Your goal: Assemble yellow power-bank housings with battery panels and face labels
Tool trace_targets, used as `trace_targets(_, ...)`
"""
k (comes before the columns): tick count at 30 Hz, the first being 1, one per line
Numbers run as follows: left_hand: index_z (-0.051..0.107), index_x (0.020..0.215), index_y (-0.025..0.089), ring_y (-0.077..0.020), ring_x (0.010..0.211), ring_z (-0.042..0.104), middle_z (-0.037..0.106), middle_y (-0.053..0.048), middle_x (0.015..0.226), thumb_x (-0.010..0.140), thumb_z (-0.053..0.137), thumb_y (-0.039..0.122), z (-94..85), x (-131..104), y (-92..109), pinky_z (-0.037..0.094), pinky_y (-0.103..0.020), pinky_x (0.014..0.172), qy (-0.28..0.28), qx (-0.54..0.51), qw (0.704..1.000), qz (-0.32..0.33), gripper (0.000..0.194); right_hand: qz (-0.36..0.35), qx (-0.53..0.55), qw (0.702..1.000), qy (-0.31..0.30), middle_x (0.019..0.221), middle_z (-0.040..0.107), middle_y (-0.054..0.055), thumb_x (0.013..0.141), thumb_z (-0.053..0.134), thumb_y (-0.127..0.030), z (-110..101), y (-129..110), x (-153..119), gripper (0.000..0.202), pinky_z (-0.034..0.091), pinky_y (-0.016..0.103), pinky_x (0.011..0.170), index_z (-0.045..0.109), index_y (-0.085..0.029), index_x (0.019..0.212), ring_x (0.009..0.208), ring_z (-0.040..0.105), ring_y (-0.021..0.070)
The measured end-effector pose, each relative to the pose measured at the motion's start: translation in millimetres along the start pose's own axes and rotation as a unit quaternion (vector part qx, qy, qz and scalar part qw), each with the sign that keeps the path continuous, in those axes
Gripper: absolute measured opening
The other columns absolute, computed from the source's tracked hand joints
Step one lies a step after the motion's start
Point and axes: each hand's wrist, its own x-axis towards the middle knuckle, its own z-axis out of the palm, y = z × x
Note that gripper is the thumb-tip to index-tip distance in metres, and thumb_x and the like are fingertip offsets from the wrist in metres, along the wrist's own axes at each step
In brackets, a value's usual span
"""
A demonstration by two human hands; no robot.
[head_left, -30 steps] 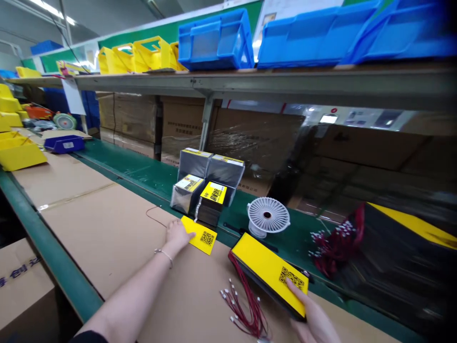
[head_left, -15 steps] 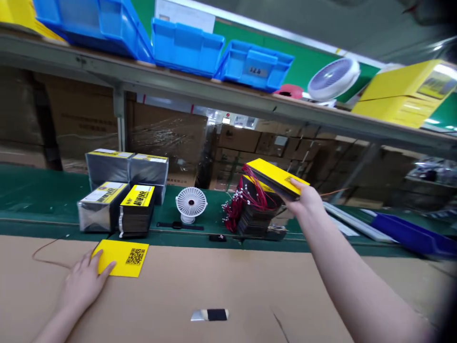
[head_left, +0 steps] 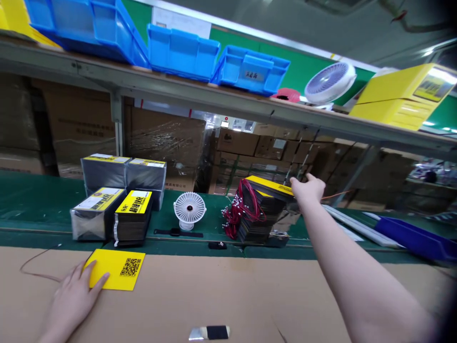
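My left hand (head_left: 71, 297) lies on the cardboard-covered bench, fingers spread over the left edge of a flat yellow card (head_left: 116, 271) printed with a QR code. Out at the back of the bench, my right hand (head_left: 309, 188) has its fingers apart at the right end of a stack of black, yellow-topped pieces (head_left: 255, 226). Its thumb is by the corner of the top yellow piece (head_left: 271, 184); whether it touches cannot be made out. Dark red wires (head_left: 235, 214) with white connectors hang from the stack's left side.
A small white fan (head_left: 190, 209) and a black-strapped watch (head_left: 175, 232) stand left of the stack. Wrapped yellow-and-black packs (head_left: 98, 209) are grouped farther left. A short-bladed knife (head_left: 210, 332) lies in front. Blue bins (head_left: 183, 52) line the overhead shelf; a blue tray (head_left: 416, 238) lies right.
My right hand has set the raised yellow-topped bundle down onto the stack and loosened its fingers. My left hand has stayed on the card. The view has tilted up slightly.
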Motion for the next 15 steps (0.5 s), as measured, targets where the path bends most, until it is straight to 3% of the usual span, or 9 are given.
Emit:
trace_targets(2, 0.047, 0.127, 0.015, -0.0310, 0.123, 0.037, 0.040, -0.014, 0.136, 0.081, 0.025, 0.063, -6.1, -1.3, 2.6, 0.028, -0.044, 0.103, -0.001, 0.002, 1.000, -0.001, 0.070, -0.035, -0.004, 0.999, 0.021, 0.129, 0.042, 0.020, 0.078, 0.064, -0.020, -5.5, -3.9, -13.6, 0.047, 0.025, 0.042, 0.108, 0.053, -0.005, 0.120, 0.124, 0.037, 0.0290)
trace_targets(4, 0.047, 0.127, 0.014, -0.0324, 0.121, 0.038, 0.040, -0.015, 0.135, 0.081, 0.025, 0.062, -15.7, -5.5, 9.0, 0.030, -0.045, 0.101, -0.005, 0.002, 1.000, -0.003, 0.070, -0.094, 0.015, 0.995, -0.003, 0.125, 0.049, 0.012, 0.079, 0.062, -0.025, -8.7, -7.7, -46.0, 0.045, 0.033, 0.036, 0.104, 0.054, -0.013, 0.122, 0.118, 0.044, 0.0241)
trace_targets(6, 0.047, 0.128, 0.012, -0.0347, 0.119, 0.039, 0.040, -0.018, 0.134, 0.082, 0.025, 0.060, -26.6, -14.1, 21.4, 0.031, -0.047, 0.099, -0.009, -0.007, 1.000, -0.006, 0.070, -0.161, 0.057, 0.981, -0.097, 0.118, 0.055, 0.008, 0.081, 0.060, -0.031, -10.3, -10.0, -98.7, 0.041, 0.042, 0.035, 0.094, 0.055, -0.018, 0.120, 0.107, 0.053, 0.0220)
trace_targets(7, 0.046, 0.129, 0.010, -0.0363, 0.118, 0.040, 0.040, -0.020, 0.133, 0.082, 0.025, 0.059, -31.6, -20.3, 30.2, 0.031, -0.049, 0.098, -0.010, -0.015, 1.000, -0.007, 0.070, -0.190, 0.080, 0.961, -0.182, 0.113, 0.059, 0.007, 0.084, 0.057, -0.035, -11.0, -10.5, -131.2, 0.037, 0.044, 0.035, 0.092, 0.057, -0.019, 0.117, 0.102, 0.056, 0.0218)
trace_targets(9, 0.042, 0.131, 0.003, -0.0403, 0.118, 0.038, 0.040, -0.025, 0.132, 0.083, 0.027, 0.055, -38.9, -36.3, 52.7, 0.031, -0.053, 0.096, -0.013, -0.040, 0.999, -0.007, 0.071, -0.205, 0.087, 0.897, -0.382, 0.110, 0.061, 0.007, 0.086, 0.054, -0.039, -12.1, -10.7, -202.8, 0.033, 0.044, 0.034, 0.093, 0.061, -0.021, 0.112, 0.102, 0.057, 0.0212)
trace_targets(11, 0.043, 0.131, 0.004, -0.0420, 0.121, 0.035, 0.039, -0.026, 0.132, 0.085, 0.028, 0.052, -42.5, -55.2, 79.3, 0.030, -0.055, 0.096, -0.023, -0.051, 0.998, 0.003, 0.068, -0.207, 0.072, 0.825, -0.521, 0.122, 0.056, 0.007, 0.085, 0.054, -0.042, -12.2, -11.7, -273.6, 0.039, 0.038, 0.035, 0.101, 0.058, -0.023, 0.118, 0.114, 0.050, 0.0221)
trace_targets(13, 0.044, 0.131, 0.006, -0.0392, 0.125, 0.034, 0.041, -0.024, 0.133, 0.086, 0.030, 0.049, -44.9, -74.8, 105.3, 0.030, -0.052, 0.099, -0.036, -0.064, 0.997, 0.023, 0.064, -0.206, 0.045, 0.747, -0.630, 0.143, 0.035, 0.007, 0.075, 0.065, -0.051, -9.9, -15.3, -333.3, 0.070, 0.028, 0.040, 0.109, 0.041, -0.025, 0.136, 0.131, 0.031, 0.0260)
trace_targets(15, 0.042, 0.133, 0.011, -0.0335, 0.130, 0.029, 0.041, -0.017, 0.137, 0.088, 0.029, 0.050, -50.4, -93.3, 125.5, 0.026, -0.049, 0.105, -0.047, -0.080, 0.994, 0.051, 0.061, -0.220, 0.008, 0.686, -0.693, 0.151, 0.012, 0.009, 0.058, 0.074, -0.063, -4.7, -21.6, -374.8, 0.107, 0.014, 0.048, 0.112, 0.024, -0.025, 0.145, 0.138, 0.009, 0.0321)
